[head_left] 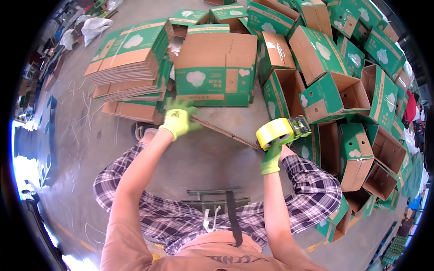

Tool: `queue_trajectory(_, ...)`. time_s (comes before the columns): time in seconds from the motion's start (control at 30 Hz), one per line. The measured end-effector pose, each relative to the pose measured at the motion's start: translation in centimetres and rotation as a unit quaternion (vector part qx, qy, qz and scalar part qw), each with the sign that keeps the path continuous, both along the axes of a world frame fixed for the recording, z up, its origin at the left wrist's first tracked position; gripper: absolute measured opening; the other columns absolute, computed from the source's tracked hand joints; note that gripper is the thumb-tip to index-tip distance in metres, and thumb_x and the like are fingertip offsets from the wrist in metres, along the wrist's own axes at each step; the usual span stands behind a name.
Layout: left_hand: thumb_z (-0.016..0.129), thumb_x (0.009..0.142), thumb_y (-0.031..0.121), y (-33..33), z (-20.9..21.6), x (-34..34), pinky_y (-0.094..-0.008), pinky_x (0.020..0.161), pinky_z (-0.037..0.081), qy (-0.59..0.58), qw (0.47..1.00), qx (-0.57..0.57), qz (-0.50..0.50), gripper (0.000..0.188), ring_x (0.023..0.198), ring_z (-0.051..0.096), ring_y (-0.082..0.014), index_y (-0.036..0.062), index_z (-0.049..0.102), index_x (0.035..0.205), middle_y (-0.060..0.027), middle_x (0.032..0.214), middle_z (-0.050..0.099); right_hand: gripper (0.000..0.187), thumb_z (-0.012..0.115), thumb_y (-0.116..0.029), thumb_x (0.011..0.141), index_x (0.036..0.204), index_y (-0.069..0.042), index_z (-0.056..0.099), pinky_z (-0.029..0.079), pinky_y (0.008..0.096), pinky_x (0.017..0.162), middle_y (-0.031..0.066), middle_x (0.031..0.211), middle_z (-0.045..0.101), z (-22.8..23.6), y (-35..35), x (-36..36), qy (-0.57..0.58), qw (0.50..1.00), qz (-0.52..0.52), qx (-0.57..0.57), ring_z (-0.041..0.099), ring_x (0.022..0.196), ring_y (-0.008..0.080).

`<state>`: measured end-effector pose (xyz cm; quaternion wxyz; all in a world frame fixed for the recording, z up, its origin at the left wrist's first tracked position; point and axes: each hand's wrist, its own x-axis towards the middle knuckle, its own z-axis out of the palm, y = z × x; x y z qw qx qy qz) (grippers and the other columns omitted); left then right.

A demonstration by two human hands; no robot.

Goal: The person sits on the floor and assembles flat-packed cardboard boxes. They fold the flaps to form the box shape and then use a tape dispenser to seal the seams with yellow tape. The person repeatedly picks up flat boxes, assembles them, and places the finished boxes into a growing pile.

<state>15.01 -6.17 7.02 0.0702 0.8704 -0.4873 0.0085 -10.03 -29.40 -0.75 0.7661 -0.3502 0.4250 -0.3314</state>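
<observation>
My left hand [177, 122], in a yellow-green glove, is at the upper left end of a narrow brown cardboard edge [226, 133]. Its fingers are smeared by motion, so I cannot tell whether they grip it. That edge looks like a folded carton seen edge-on, slanting down toward my right hand [272, 159]. Also gloved, my right hand is closed round a tape dispenser [300, 127] with a wide yellow roll of tape [274, 133]. The lower end of the cardboard meets the right hand behind the roll; whether it is held there is hidden.
Ahead stand flat green-and-brown cartons [214, 52], with a stack of flattened cartons [129, 52] to their left. Open assembled boxes [334, 97] are heaped on the right. Loose white strings [86, 118] lie on the grey floor at left. My plaid-covered legs [312, 192] flank the work area.
</observation>
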Motion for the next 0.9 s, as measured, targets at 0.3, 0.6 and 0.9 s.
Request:
queue_trajectory(0.3,0.087,0.061,0.041,5.0,-4.0,2.6,-0.0426,0.099,0.043,0.299,0.880,-0.250,0.272,0.078,0.118,0.048,-0.0362,0.0108,0.055,0.125,-0.0177,0.130,0.046,0.036,0.061,-0.023,0.093,0.122,-0.003,0.053,0.049,0.0298,0.071,0.0030,0.106,0.057,-0.6,5.7,1.8,-0.016,0.986,-0.162,-0.036,0.056,0.087,0.0125)
queue_trajectory(0.6,0.070,0.086,0.020,5.0,-3.6,-7.5,-0.0330,0.066,0.046,0.269,0.798,-0.438,0.314,0.022,0.069,0.053,-0.0160,0.0020,0.059,0.092,-0.0108,0.077,0.060,0.052,0.065,-0.032,0.090,0.128,-0.002,0.046,0.052,0.0276,0.070,0.0060,0.110,0.059,2.5,8.5,0.6,-0.016,0.967,0.130,-0.220,0.061,0.086,0.0132)
queue_trajectory(0.9,0.062,0.082,0.025,8.8,-4.4,-11.4,-0.0453,0.090,0.047,0.308,0.945,0.092,0.058,0.024,0.098,0.062,-0.0346,0.0097,0.065,0.101,-0.0138,0.098,0.065,0.032,0.073,-0.016,0.077,0.105,-0.003,0.065,0.051,0.0380,0.078,0.0124,0.096,0.067,-1.3,10.5,0.7,0.113,0.748,0.206,-0.620,0.064,0.085,0.0265)
